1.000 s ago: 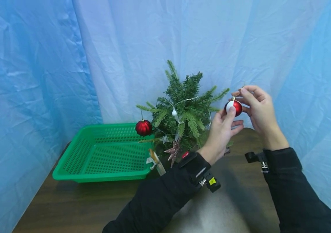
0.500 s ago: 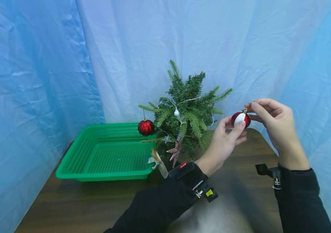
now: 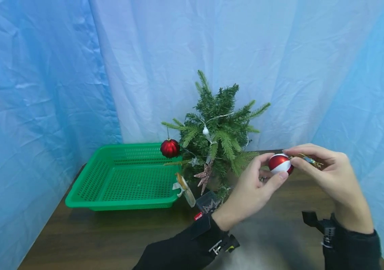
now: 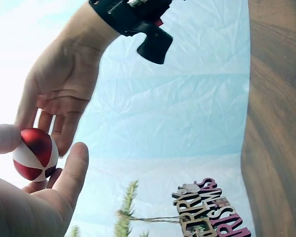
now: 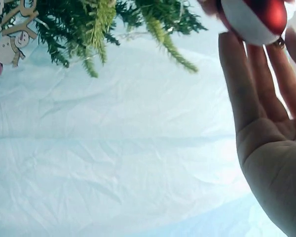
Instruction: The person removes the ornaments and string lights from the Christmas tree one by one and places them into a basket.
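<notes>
A red-and-white Christmas bauble [image 3: 279, 165] is held up to the right of the small Christmas tree [image 3: 217, 131]. My left hand [image 3: 250, 187] grips the ball between thumb and fingers. From the other side, my right hand [image 3: 337, 180] pinches it at its top with thumb and forefinger. A gold cord [image 3: 310, 161] shows in the crook of the right hand. The left wrist view has the bauble [image 4: 37, 154] between both hands' fingertips. In the right wrist view its gold cap [image 5: 279, 43] points at the right fingers.
A dark red ribbed bauble [image 3: 170, 148] and a pink glitter star [image 3: 204, 175] hang on the tree. Left of it stands a green basket [image 3: 131, 205]. A Merry Christmas sign [image 4: 207, 212] hangs from a branch. Blue-white curtains [image 3: 164, 56] close off the back and sides.
Both hands have come down and slightly right with the bauble, which has turned so its top faces the right hand. The right hand's gold cord has come into sight.
</notes>
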`<state>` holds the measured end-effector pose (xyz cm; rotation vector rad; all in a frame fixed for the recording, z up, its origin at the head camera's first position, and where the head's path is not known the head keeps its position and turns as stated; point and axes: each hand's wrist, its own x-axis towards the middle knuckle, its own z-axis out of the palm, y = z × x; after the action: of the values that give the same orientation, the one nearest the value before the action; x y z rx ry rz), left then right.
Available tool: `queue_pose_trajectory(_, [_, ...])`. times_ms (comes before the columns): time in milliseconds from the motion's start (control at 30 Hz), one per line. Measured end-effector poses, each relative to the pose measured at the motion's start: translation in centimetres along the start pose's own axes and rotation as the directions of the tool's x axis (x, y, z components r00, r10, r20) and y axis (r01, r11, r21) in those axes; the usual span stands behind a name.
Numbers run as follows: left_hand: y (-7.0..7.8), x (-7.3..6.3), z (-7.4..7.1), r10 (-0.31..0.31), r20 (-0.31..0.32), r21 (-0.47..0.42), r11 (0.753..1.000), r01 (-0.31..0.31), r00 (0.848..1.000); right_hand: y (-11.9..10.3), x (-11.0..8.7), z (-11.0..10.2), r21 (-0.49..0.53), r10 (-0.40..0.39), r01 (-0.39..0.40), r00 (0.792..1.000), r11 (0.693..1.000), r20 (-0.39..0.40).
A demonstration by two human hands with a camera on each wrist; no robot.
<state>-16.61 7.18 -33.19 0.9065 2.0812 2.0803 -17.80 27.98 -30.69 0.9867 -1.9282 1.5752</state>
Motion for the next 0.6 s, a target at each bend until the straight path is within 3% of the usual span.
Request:
queue_pose_trajectory(167, [0.0, -2.1, -0.9, -0.002, 0.013, -0.023, 1.0, 0.003, 1.0, -0.3, -0.8, 1.1, 0.083, -0.108, 0.1, 0.99, 0.992, 0.095])
queue_pose_trajectory(267, [-0.4, -3.3, -2.0, 0.036, 0.031, -0.018, 0.999, -0.035, 0.999, -0.5, -0.9, 2.0, 0.113, -0.166, 0.149, 0.973, 0.982, 0.163])
queue_pose_trajectory(467, [-0.8, -5.1, -5.0, 0.121, 0.032, 0.099, 0.987, -0.123, 0.992, -0.6, -0.5, 4.0, -0.004, -0.205, 0.213, 0.946, 0.977, 0.251])
queue_pose_trajectory(600, [-0.7, -6.0, -6.8, 0.13, 0.001, 0.162, 0.978, -0.128, 0.992, -0.4, -0.6, 5.5, -0.105, -0.167, 0.2, 0.95, 0.974, 0.262])
